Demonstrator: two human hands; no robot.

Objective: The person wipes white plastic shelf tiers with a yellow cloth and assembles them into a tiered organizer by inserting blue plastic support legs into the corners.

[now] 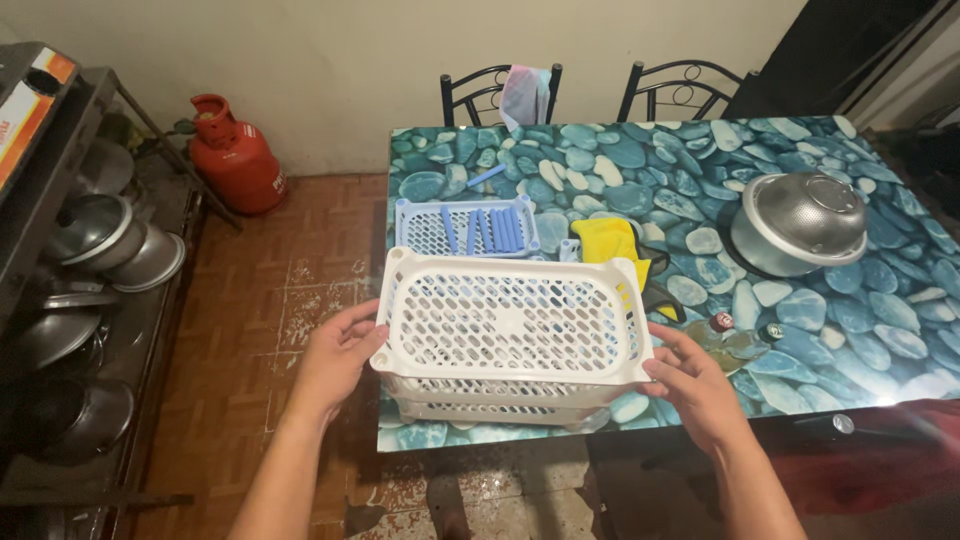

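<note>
A white perforated plastic basket tray [512, 325] sits on top of another white tray [480, 410] near the table's front edge. My left hand [340, 358] grips its left side. My right hand [690, 378] holds its right front corner. Behind it lies a blue perforated tray [420, 228] carrying several blue rods [495, 229]. One loose blue rod [486, 177] lies farther back on the table.
The table [640, 160] has a blue pebble pattern. On it are a yellow cloth [606, 241], an upturned metal colander [798, 223] and bottle caps [722, 321]. Two chairs [497, 90] stand behind. A red gas cylinder [236, 155] and a rack of pots [95, 250] are at left.
</note>
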